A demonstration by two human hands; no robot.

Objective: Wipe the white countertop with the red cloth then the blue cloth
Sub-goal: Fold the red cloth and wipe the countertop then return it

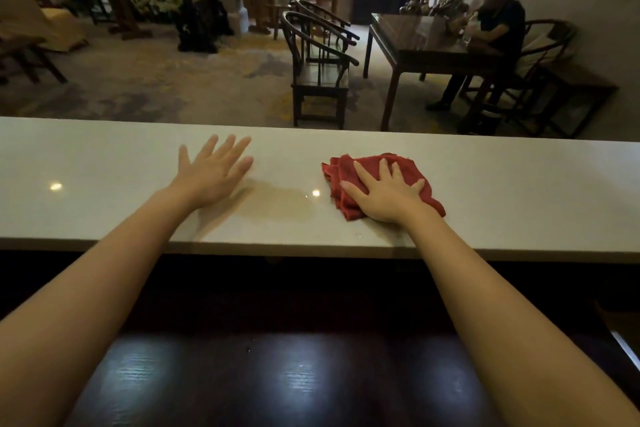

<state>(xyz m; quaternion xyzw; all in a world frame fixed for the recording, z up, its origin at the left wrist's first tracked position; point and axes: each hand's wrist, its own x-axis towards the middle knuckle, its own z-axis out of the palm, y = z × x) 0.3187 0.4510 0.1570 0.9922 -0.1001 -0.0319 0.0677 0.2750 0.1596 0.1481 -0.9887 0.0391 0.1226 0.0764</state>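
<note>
The crumpled red terry cloth (377, 184) lies bunched in soft folds on the smooth white stone-look countertop (519, 191), right of centre, w/ ridged pleats at its left edge and a flat corner poking out toward the right. The right hand (384, 196) presses flat on top of it, fingers spread, palm down, not clenched. Just left of the cloth, a faint damp-looking smear and a bright light glint sit on the glossy top. The left hand (211, 170) is spread wide w/ nothing in it, over the counter well apart from the cloth; can't tell if the palm touches. Below the counter's near edge: a dark, polished wood-grain desk surface (277, 378). Beyond the counter: patterned grey carpet, dark round-backed wooden chairs (318, 69), and a glossy dark table (419, 42) where a person in black (498, 28) sits.
</note>
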